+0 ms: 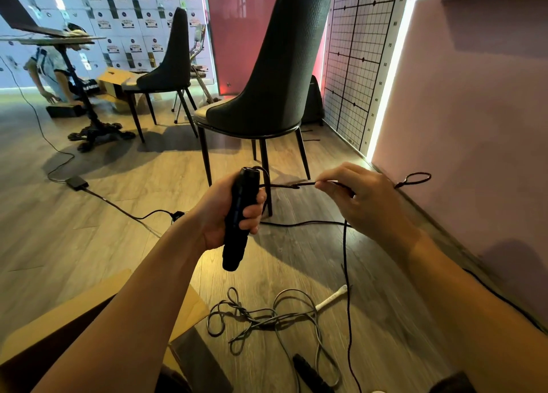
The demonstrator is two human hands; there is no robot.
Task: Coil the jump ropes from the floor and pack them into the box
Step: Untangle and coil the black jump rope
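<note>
Gripping a black handle [240,217], the left hand [225,214] rises while the right hand [364,199] pinches its rope [347,274].

1. The only view, the head camera, is sitting on the person's head and looking forward and down along both forearms.
2. It is holding the left hand [219,214], gripping a black handle [235,253], and the right hand [361,199], pinching a black rope [345,259], close at centre.
3. It is taking in the cardboard box [59,318] near left, the wooden floor [89,229], a chair [272,75] farther off and the wall [474,110] at right.
</note>
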